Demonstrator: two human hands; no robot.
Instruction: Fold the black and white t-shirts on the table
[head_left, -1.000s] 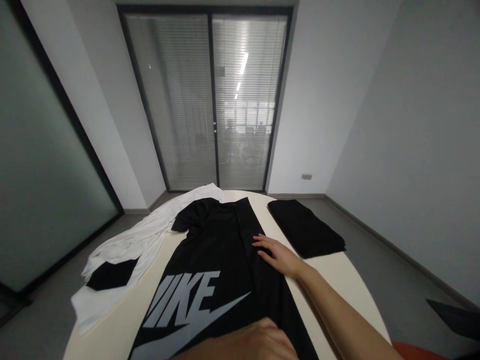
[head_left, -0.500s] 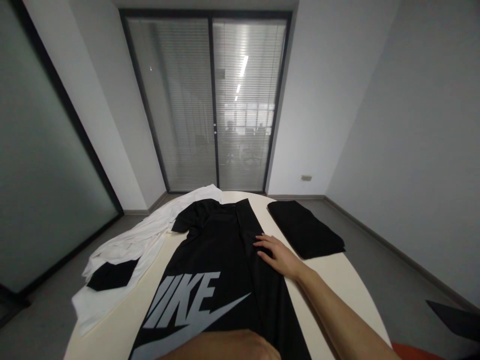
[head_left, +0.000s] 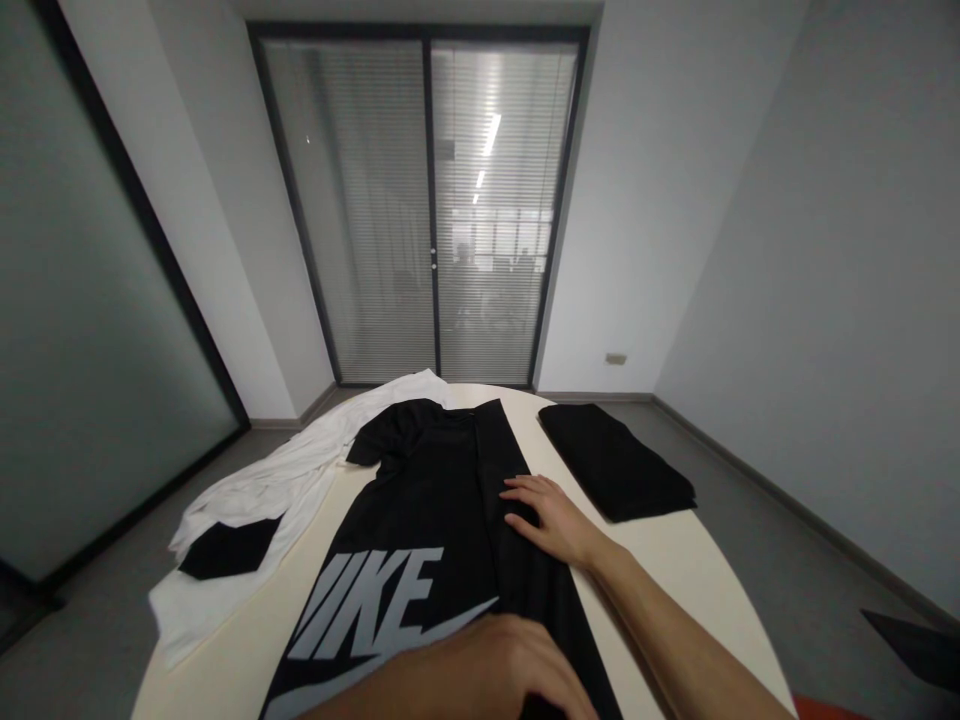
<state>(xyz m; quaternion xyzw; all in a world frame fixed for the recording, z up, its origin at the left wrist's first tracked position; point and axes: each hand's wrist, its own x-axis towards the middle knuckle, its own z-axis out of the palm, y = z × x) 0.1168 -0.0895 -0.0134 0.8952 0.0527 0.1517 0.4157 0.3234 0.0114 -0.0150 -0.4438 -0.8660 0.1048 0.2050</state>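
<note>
A black T-shirt [head_left: 420,470] with large grey NIKE lettering and a swoosh lies on the table. Its right side is folded inward in a long strip, while the left sleeve is spread out. On the folded strip rests my right hand [head_left: 551,520], open, palm down with fingers spread. My left hand [head_left: 517,660] reaches across the lower print towards the strip, partly covering the swoosh. Its fingers are bent with a gap under them, and their tips are cut off by the lower edge of the view.
To the right lies a folded black cloth [head_left: 615,460]. A crumpled white garment [head_left: 262,490] runs along the left side, with a small black folded piece [head_left: 231,549] on it. The pale table [head_left: 720,590] has a rounded edge. Beyond stands a glass door [head_left: 420,220] with blinds.
My left hand has moved up and slightly right over the shirt, covering more of the swoosh. My right hand has shifted slightly down along the folded strip.
</note>
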